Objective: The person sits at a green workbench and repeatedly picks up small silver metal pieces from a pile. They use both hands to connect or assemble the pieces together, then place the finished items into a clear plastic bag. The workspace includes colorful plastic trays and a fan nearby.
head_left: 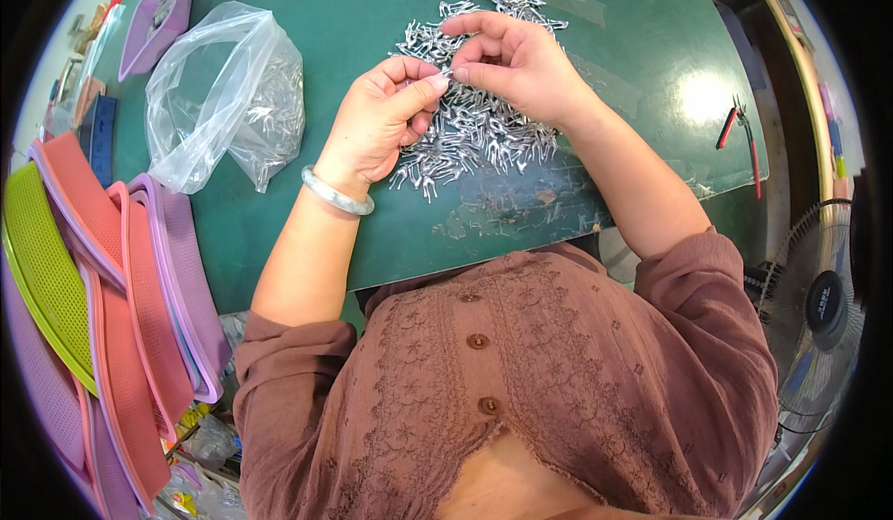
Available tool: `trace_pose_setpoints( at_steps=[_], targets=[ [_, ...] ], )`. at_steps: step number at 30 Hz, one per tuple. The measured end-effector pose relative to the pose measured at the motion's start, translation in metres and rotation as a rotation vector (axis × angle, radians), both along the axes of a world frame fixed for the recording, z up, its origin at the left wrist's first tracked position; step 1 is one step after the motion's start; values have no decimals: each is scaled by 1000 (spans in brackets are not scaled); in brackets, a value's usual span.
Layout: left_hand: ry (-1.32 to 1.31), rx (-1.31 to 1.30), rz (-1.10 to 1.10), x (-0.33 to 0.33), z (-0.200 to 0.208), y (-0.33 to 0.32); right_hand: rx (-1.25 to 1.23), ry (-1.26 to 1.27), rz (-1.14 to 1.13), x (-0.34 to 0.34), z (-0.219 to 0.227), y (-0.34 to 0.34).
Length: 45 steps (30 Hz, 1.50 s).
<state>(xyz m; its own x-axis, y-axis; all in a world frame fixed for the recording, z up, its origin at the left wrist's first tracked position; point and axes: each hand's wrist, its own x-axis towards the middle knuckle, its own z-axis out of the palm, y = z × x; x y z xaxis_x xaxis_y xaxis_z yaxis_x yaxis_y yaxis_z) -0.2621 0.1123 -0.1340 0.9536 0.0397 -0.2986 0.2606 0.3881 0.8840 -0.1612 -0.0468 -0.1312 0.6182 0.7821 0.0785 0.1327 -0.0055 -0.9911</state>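
Over a green worktable point(670, 46), my two hands meet above a heap of small silver metal pieces point(488, 143), each with thin prong-like legs. My left hand point(383, 115), with a pale bangle at its wrist, has thumb and forefinger pinched on one small silver metal piece point(447, 72). My right hand point(526, 69) pinches at the same piece from the other side, its thumb and forefinger close to the left fingertips. The fingers cover most of that piece, so its full shape is hidden.
Left of the heap stands a clear plastic bag point(228, 101) with more silver pieces. A purple basket point(160, 20) is at the far left. Stacked pink, purple and green baskets point(116, 325) crowd the near left. Red-handled pliers point(728, 127) lie right; a fan point(823, 301) stands beside the table.
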Motion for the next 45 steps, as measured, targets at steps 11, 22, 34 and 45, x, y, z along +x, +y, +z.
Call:
trace_pose_setpoints(
  at_steps=[11,22,34,45],
  targets=[
    [1,-37,71,-1,0,-2,92,-135,-63,-4,-4,2],
    [7,-78,87,0,-1,3,64,-514,-92,-4,-1,1],
    [-69,-276,37,0,-6,14,-258,-892,118,-8,1,-1],
    [-66,-378,-3,2,-9,19,-190,-842,149,-4,1,-2]
  ],
)
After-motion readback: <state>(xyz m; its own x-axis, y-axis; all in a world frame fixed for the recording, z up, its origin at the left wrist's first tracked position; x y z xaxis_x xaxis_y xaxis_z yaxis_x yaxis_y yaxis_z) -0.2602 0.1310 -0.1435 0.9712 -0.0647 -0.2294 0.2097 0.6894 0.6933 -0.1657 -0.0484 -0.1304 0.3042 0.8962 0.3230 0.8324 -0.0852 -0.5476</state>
